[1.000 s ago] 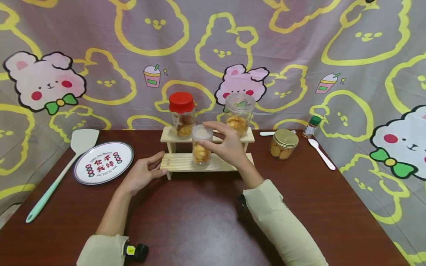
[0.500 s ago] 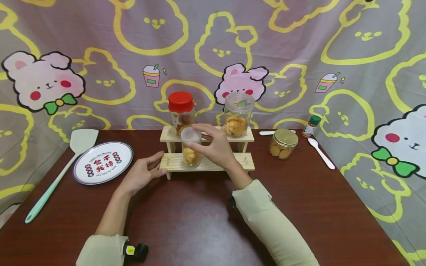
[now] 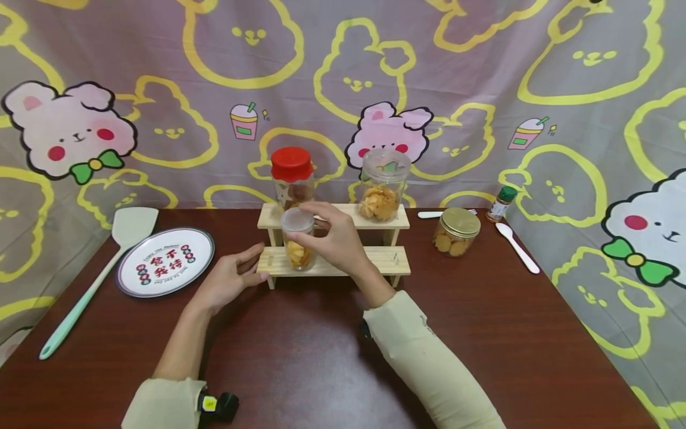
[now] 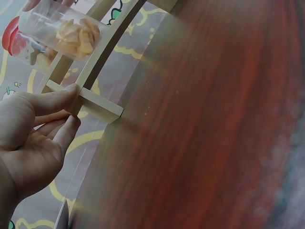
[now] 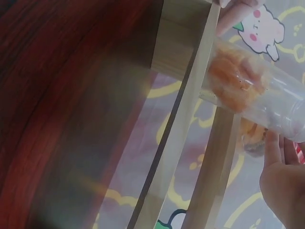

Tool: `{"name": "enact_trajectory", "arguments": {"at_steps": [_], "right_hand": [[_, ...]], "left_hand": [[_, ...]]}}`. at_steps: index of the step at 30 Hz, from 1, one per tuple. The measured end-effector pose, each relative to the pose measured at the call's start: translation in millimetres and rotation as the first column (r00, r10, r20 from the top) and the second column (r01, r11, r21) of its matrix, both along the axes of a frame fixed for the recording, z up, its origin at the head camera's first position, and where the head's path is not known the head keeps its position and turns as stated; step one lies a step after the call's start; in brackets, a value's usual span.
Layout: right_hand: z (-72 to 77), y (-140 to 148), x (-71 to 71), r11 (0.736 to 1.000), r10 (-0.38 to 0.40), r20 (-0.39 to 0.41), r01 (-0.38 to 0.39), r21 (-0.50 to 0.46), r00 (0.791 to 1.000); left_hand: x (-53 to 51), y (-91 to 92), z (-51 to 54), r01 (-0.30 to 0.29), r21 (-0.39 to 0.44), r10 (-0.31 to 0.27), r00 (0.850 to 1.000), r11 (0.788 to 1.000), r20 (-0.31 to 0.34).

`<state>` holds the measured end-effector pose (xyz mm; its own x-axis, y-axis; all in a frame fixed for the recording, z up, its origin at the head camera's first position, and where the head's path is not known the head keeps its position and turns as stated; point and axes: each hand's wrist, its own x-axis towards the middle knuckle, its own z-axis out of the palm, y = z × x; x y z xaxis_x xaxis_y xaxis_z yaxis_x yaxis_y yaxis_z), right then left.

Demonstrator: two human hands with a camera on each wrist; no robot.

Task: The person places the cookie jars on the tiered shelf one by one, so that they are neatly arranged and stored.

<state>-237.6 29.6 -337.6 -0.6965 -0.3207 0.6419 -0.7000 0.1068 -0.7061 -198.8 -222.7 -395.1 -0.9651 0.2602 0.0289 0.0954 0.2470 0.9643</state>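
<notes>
My right hand [image 3: 337,241] holds a slim clear jar [image 3: 299,255] of yellow biscuits near its pale lid, thumb in front and fingers behind. The jar is upright on the lower step of a two-step wooden rack [image 3: 364,264], toward its left end. In the right wrist view, the base of the jar [image 5: 236,78] meets the step. My left hand [image 3: 229,280] pinches the left end of that lower step, as the left wrist view also shows with the thumb [image 4: 57,99] against the wood. On the upper step stand a red-lidded jar [image 3: 292,165], partly hidden, and a wide clear-lidded jar [image 3: 383,193].
Right of the rack are a gold-lidded jar [image 3: 457,232], a green-capped bottle [image 3: 501,204], a white spoon [image 3: 517,248] and a fork [image 3: 430,215]. A plate [image 3: 165,262] and a spatula [image 3: 86,304] lie at the left. A patterned cloth [image 3: 332,77] hangs behind the table.
My right hand has moved the slim jar leftward along the lower step, from near its middle toward its left end. The left hand has stayed on the rack's end.
</notes>
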Motion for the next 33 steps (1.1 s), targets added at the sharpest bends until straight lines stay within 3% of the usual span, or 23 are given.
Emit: {"name": "enact_trajectory", "arguments": {"at_steps": [17,25,33], "right_hand": [[4.8,-3,1.1,0.999,-0.014,0.008,0.013,0.05,1.0],[3.8,7,1.0,1.0,-0.008,-0.017,0.008,0.001,1.0],[4.7,29,6.8,1.0,-0.02,-0.008,0.02,0.024,1.0]], "left_hand": [[1.4,1.1,4.0,0.002,0.006,-0.002,1.0,1.0,0.001],[1.4,0.6,3.9,0.006,0.001,-0.006,1.0,1.0,-0.002],[0.2,1.4,0.5,0.01,0.015,-0.01,1.0,1.0,-0.006]]}}
